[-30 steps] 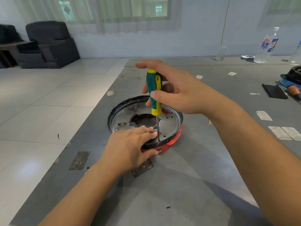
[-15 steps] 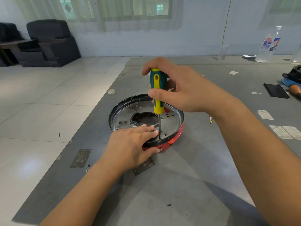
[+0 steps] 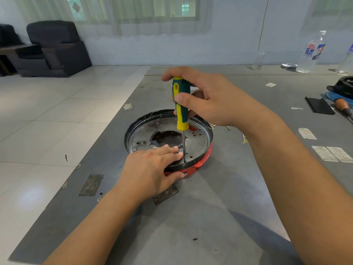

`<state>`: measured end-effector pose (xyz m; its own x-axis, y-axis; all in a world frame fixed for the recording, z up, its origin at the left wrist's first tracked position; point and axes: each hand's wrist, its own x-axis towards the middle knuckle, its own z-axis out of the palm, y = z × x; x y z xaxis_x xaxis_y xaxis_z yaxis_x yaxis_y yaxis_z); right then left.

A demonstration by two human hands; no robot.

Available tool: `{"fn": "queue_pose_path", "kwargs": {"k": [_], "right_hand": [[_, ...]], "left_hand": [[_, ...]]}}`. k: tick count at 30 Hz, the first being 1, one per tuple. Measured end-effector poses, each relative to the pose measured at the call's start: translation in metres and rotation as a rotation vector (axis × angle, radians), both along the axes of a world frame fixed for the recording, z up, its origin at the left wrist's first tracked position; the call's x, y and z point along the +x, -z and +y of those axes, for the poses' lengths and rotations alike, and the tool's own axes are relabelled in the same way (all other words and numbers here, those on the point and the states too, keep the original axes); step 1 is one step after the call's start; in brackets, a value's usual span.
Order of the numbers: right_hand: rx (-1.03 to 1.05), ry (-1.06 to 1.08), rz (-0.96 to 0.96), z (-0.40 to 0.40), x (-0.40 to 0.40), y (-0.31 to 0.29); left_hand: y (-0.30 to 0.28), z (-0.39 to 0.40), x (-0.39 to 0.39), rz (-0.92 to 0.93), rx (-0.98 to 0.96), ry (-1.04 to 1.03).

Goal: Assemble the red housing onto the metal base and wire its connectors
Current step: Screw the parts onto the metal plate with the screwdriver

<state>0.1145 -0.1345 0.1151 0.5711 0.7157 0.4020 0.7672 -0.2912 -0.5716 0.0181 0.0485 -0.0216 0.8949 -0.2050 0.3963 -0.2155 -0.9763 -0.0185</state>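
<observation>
grey matting (image 3: 219, 217) covers the work area on a pale tiled floor, with a dark armchair (image 3: 57, 48) far off at the left wall and clear plastic bottles (image 3: 311, 52) well apart at the far right.

near the mat's middle sits the round assembly: a shiny perforated metal base (image 3: 198, 144) with a black rim and a large cut-out hole at its centre, nested on the red housing (image 3: 202, 161), of which only a crescent shows along the near-right edge plus a small red patch at the far side. the plate looks scuffed and dotted with small holes; no wires or connectors are visible in it, so the wiring seems not yet begun.

the right hand (image 3: 215, 100) is curled round the green-and-yellow handle of a screwdriver (image 3: 181, 104), held nearly upright, its thin shaft reaching down to the plate near the front rim. whether a screw sits under the tip is too small to tell. the left hand (image 3: 152, 169) lies flat across the near rim, fingers straight and pressing on the metal, thumb against the red edge.

likely risks: the left fingertips (image 3: 178, 154) are just beside the shaft, so a slip of the tip off the fastener could jab them. pressing off-axis may cam out and chew the screw head, or skate across the plate. if the steadying hand eases, the loose assembly could spin on the mat and misalign the holes. small brass-coloured terminals (image 3: 244, 140) lying on the mat near the right wrist could be swept away by the forearm.
</observation>
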Motion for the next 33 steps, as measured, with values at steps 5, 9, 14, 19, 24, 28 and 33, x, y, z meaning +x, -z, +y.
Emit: {"fn": "queue_pose_path", "kwargs": {"k": [5, 9, 14, 19, 24, 28, 33], "right_hand": [[-0.007, 0.025, -0.071, -0.003, 0.001, 0.001], [-0.024, 0.025, -0.063, -0.003, 0.0, 0.0], [-0.026, 0.031, -0.11, -0.002, 0.0, 0.002], [0.078, -0.037, 0.05, -0.008, 0.007, 0.001], [0.349, -0.061, 0.22, -0.02, 0.027, -0.006], [0.469, 0.025, 0.351, -0.034, 0.038, 0.011], [0.023, 0.256, 0.107, -0.068, 0.053, 0.036]], "left_hand": [[0.0, -0.001, -0.001, -0.018, -0.005, 0.008], [0.003, -0.001, 0.0, -0.074, -0.037, 0.024], [-0.001, -0.002, -0.001, -0.028, -0.022, 0.035], [-0.013, -0.003, 0.0, 0.126, -0.045, -0.044], [-0.025, -0.008, 0.01, 0.202, -0.478, -0.074], [-0.022, -0.008, 0.019, 0.087, -0.632, -0.084], [-0.018, -0.002, 0.027, -0.014, -0.476, -0.19]]}}
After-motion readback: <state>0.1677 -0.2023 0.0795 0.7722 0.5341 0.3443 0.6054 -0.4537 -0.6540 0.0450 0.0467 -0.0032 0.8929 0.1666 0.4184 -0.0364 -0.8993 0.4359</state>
